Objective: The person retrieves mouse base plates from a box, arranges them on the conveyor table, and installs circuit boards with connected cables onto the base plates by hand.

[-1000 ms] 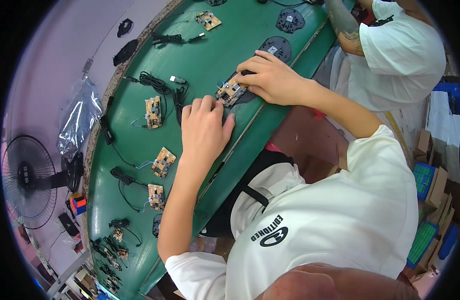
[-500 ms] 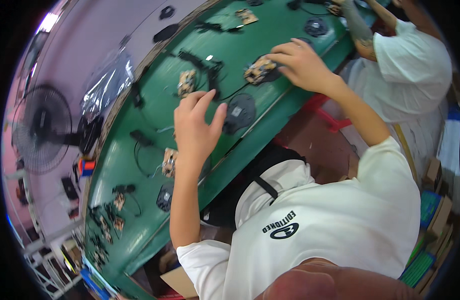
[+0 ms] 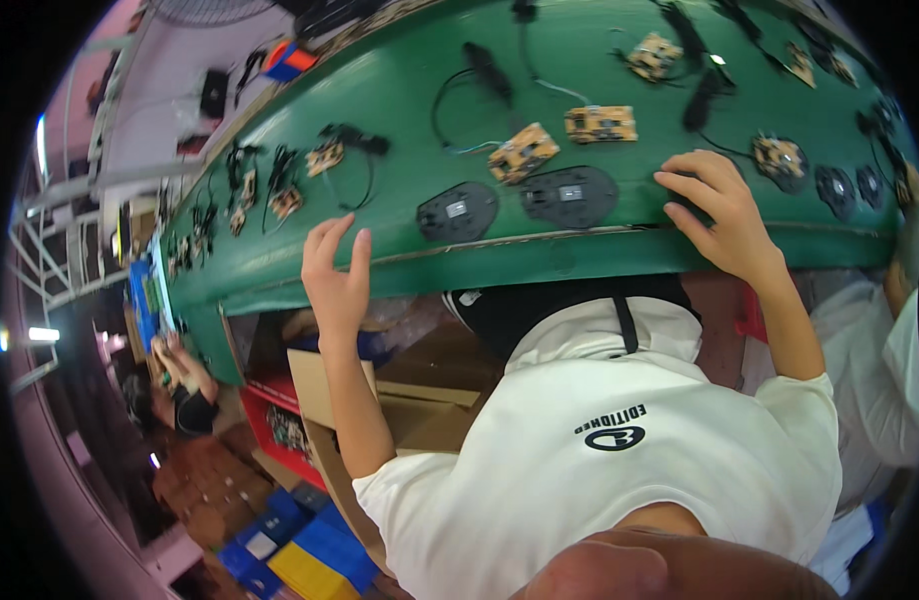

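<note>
White short sleeves (image 3: 404, 500) lead to two bare arms, and both hands are released, grasping nothing. The left hand (image 3: 336, 285), fingers parted, is near the front edge of the smooth green workbench (image 3: 379, 90); whether its fingertips touch the surface, I cannot tell. The right hand (image 3: 719, 215), fingers loosely bent, is over the bench's front part. Between the hands lie two flat, rounded base plates of black plastic (image 3: 459, 224) (image 3: 571, 212), each with a pale square label (image 3: 571, 192). They look light and stiff, perhaps slightly slippery, so the rim would be the good place to take. Just behind them lie two tan rectangular circuit boards with dark components (image 3: 524, 153) (image 3: 600, 124); these should be light but fragile, better held by their side edges, never by the thin wires. Farther right, another tan board (image 3: 778, 155) lies over a black base; farther left are black cables (image 3: 354, 138). At the far right, a co-worker's hand (image 3: 914, 188) reaches the bench.
</note>
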A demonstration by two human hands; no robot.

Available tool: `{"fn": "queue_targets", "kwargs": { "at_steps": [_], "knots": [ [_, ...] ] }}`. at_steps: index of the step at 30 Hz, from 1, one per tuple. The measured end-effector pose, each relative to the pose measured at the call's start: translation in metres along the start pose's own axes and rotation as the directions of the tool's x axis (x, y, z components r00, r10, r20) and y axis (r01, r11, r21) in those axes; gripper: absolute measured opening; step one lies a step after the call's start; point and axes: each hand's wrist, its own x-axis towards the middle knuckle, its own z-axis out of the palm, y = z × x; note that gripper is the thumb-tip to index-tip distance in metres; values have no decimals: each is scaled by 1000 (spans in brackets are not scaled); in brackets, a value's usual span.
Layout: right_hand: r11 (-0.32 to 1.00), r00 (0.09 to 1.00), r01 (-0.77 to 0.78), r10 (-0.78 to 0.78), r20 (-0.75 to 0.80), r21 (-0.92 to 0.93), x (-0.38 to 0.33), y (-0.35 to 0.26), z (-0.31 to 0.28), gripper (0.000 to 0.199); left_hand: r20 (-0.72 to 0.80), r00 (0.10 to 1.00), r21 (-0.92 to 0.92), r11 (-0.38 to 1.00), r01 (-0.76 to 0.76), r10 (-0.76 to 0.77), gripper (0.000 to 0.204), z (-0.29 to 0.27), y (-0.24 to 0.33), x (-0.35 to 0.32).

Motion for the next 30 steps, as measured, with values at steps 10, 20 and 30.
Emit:
{"fn": "queue_targets", "kwargs": {
  "at_steps": [10, 20, 30],
  "knots": [
    [986, 992, 111, -117, 43, 123, 59, -2, 27, 28, -12, 989, 411, 901, 140, -148, 61, 44, -98, -89],
    [937, 917, -159, 23, -398, -312, 203, 168, -3, 33, -78, 981, 384, 902, 195, -179, 57, 48, -96, -97],
    [626, 743, -617, 664, -90, -476, 256, 244, -29, 62, -59, 974, 382, 896, 226, -220, 56, 44, -97, -92]
  ]
}}
